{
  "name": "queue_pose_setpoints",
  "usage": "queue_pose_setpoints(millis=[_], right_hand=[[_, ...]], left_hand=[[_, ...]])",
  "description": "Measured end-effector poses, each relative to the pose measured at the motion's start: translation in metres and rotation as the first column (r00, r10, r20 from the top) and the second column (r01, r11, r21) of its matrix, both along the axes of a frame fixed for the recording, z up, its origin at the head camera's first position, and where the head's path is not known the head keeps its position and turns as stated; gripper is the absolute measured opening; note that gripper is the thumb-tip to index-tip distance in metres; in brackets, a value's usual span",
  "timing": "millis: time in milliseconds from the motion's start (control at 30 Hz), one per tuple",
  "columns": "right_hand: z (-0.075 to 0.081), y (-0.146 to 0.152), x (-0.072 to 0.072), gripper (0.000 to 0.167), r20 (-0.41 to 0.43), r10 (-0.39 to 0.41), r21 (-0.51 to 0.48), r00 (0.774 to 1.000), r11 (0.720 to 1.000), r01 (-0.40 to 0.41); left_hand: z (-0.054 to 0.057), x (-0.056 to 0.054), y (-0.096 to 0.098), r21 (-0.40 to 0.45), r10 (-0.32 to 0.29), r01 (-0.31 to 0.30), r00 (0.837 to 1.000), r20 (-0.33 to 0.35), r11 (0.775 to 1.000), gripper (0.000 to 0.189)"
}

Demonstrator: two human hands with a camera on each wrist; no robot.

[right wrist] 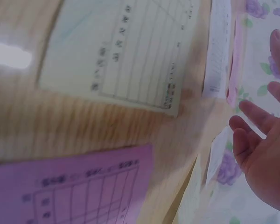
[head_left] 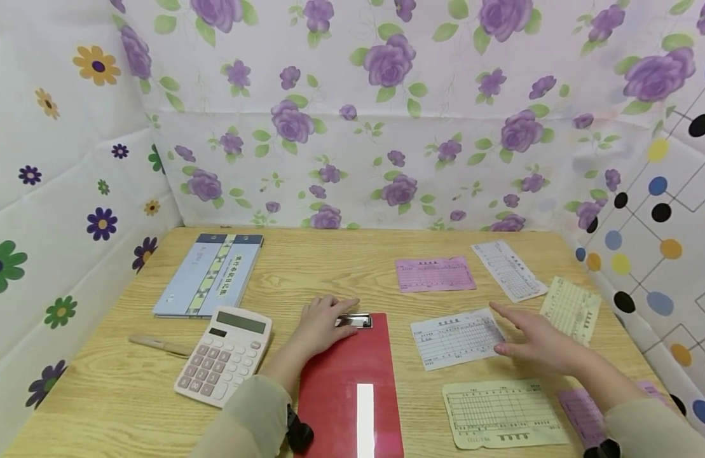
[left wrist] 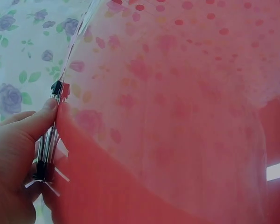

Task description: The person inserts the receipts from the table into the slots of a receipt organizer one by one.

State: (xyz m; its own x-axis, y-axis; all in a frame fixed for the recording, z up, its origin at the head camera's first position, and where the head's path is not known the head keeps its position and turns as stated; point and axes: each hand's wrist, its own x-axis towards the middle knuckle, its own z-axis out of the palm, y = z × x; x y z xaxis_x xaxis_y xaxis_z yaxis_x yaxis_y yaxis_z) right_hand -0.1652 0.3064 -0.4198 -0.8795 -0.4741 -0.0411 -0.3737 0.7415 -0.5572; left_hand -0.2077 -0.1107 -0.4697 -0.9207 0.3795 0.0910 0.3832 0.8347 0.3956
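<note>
My left hand (head_left: 323, 324) grips the metal clip (head_left: 355, 320) at the top of a red clipboard (head_left: 346, 381). In the left wrist view the thumb lies on the clip's edge, and other fingers are partly hidden behind it. My right hand (head_left: 541, 343), fingers spread and holding nothing, hovers by the right end of a white printed slip (head_left: 452, 338). A yellow slip (head_left: 571, 308) lies partly behind that hand. Nearer the front are a larger yellow slip (head_left: 501, 413) and a purple slip (head_left: 581, 410), partly covered by the right forearm.
A pink slip (head_left: 435, 275) and another white slip (head_left: 509, 270) lie at the back right. To the left are a blue account book (head_left: 183, 280), a pink-and-white calculator (head_left: 229, 356) and a beige pen (head_left: 157, 344). Patterned cloth walls (head_left: 352, 127) border the wooden table (head_left: 323, 261).
</note>
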Motion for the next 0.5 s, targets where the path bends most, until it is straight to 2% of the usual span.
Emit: queue_pose_setpoints(millis=[233, 333, 400, 500], right_hand=[[-0.001, 0.009, 0.018, 0.079, 0.113, 0.043, 0.080, 0.993, 0.995, -0.052], [-0.005, 0.017, 0.024, 0.076, 0.134, 0.076, 0.095, 0.988, 0.991, -0.089], [-0.009, 0.022, 0.028, 0.074, 0.129, 0.106, 0.096, 0.986, 0.988, -0.119], [-0.014, 0.027, 0.034, 0.070, 0.066, 0.158, 0.104, 0.985, 0.981, -0.165]], left_hand=[[0.001, 0.000, -0.003, -0.037, -0.009, 0.009, 1.000, -0.013, 0.999, 0.042], [0.002, 0.000, -0.004, -0.047, -0.012, 0.011, 0.999, -0.032, 0.999, 0.040], [0.002, 0.000, -0.005, -0.052, -0.013, 0.011, 0.999, -0.048, 0.999, 0.040], [0.003, 0.001, -0.005, -0.057, -0.011, 0.008, 0.998, -0.056, 0.998, 0.041]])
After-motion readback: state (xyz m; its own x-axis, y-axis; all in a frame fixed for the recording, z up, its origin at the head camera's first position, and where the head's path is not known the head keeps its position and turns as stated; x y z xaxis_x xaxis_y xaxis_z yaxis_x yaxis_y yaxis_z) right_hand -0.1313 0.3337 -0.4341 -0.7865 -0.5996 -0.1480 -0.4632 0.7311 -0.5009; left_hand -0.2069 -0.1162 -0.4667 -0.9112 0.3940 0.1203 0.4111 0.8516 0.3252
